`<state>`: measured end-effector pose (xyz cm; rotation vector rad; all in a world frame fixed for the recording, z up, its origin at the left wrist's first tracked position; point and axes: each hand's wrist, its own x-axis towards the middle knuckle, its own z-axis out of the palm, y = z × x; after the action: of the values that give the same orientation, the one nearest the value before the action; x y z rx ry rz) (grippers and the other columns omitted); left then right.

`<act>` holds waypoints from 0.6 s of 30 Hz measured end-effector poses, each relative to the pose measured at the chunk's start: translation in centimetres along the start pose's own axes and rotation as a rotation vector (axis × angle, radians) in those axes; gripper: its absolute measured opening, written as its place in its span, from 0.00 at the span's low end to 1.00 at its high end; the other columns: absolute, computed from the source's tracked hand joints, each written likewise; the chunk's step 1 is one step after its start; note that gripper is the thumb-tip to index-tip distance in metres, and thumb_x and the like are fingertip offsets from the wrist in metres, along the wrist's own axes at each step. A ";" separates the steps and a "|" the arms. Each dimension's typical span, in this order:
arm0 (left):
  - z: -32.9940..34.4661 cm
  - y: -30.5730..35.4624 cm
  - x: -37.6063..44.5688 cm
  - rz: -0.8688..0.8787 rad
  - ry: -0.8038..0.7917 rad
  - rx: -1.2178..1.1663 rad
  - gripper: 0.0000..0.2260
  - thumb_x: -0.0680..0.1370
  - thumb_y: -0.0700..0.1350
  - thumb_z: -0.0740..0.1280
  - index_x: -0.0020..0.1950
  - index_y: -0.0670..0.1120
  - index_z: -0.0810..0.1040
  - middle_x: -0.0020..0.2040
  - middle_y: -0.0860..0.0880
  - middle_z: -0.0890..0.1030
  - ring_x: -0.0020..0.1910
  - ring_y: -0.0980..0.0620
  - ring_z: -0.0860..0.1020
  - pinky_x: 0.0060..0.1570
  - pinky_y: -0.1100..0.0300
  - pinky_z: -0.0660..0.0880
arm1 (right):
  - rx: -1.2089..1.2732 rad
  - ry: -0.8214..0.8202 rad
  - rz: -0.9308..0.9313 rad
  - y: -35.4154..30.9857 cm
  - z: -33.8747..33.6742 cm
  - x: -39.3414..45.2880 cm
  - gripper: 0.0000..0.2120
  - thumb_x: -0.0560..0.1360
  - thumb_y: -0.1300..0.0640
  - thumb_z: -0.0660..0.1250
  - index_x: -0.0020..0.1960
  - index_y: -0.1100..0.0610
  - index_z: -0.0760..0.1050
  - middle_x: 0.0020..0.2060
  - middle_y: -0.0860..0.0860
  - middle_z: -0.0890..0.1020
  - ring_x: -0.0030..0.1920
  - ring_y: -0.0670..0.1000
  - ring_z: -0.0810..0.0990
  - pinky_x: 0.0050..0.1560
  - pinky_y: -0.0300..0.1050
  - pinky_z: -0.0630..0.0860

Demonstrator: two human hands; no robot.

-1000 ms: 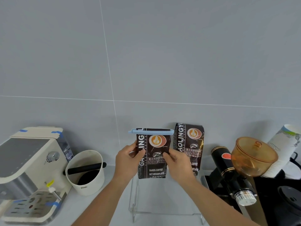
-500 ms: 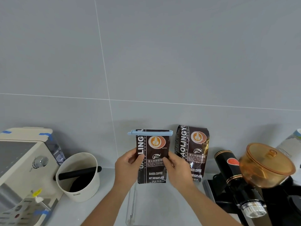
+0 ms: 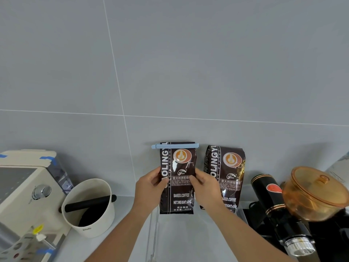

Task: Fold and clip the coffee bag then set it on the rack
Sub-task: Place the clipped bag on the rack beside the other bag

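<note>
A dark brown coffee bag (image 3: 177,197) stands upright at the back of a clear acrylic rack (image 3: 154,229), close to the wall. A light blue clip (image 3: 174,146) runs across its folded top. My left hand (image 3: 150,188) grips the bag's left edge and my right hand (image 3: 204,186) grips its right edge, thumbs on the front. The bag's bottom edge sits at about the level of the rack's top surface; contact is not clear.
A second coffee bag (image 3: 226,174) stands just right of the held one. A black grinder (image 3: 273,207) with an amber lid (image 3: 317,190) is at right. At left stand a white knock box (image 3: 90,207) and a cream espresso machine (image 3: 24,188).
Both hands have kept their grip on the clipped bag, holding it upright over the rack next to the second bag. The view has shifted slightly rightward.
</note>
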<state>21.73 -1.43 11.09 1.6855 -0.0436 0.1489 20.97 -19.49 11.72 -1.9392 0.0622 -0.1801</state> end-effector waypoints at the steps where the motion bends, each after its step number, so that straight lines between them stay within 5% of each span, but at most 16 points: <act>1: 0.0 0.0 0.1 0.009 -0.001 0.027 0.21 0.76 0.35 0.70 0.52 0.65 0.80 0.50 0.59 0.86 0.50 0.59 0.84 0.46 0.59 0.82 | -0.008 0.006 -0.002 0.0 0.0 0.1 0.15 0.79 0.60 0.64 0.59 0.43 0.79 0.45 0.42 0.87 0.47 0.42 0.84 0.52 0.46 0.82; 6: -0.2 0.0 0.9 0.033 0.009 0.137 0.16 0.75 0.35 0.72 0.59 0.50 0.82 0.47 0.62 0.85 0.46 0.63 0.84 0.45 0.65 0.81 | -0.019 0.009 0.012 -0.1 0.1 0.5 0.14 0.79 0.60 0.63 0.55 0.42 0.81 0.43 0.40 0.87 0.44 0.37 0.83 0.47 0.39 0.81; 10: -0.2 0.4 1.0 0.022 0.028 0.188 0.16 0.74 0.36 0.73 0.59 0.49 0.82 0.48 0.57 0.85 0.47 0.59 0.84 0.46 0.62 0.81 | -0.012 -0.001 0.023 -0.2 0.0 0.6 0.14 0.79 0.59 0.64 0.54 0.41 0.81 0.40 0.36 0.85 0.43 0.34 0.82 0.47 0.37 0.81; 18: 0.1 1.1 0.8 0.016 0.067 0.288 0.11 0.74 0.39 0.74 0.54 0.48 0.84 0.43 0.58 0.84 0.41 0.64 0.82 0.36 0.75 0.75 | 0.007 -0.002 0.061 -0.4 0.1 0.7 0.12 0.79 0.60 0.64 0.57 0.47 0.81 0.39 0.35 0.83 0.44 0.38 0.82 0.47 0.38 0.80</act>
<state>22.46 -1.58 12.23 1.9661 0.0155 0.2315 21.62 -19.35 12.12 -1.9277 0.1191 -0.1370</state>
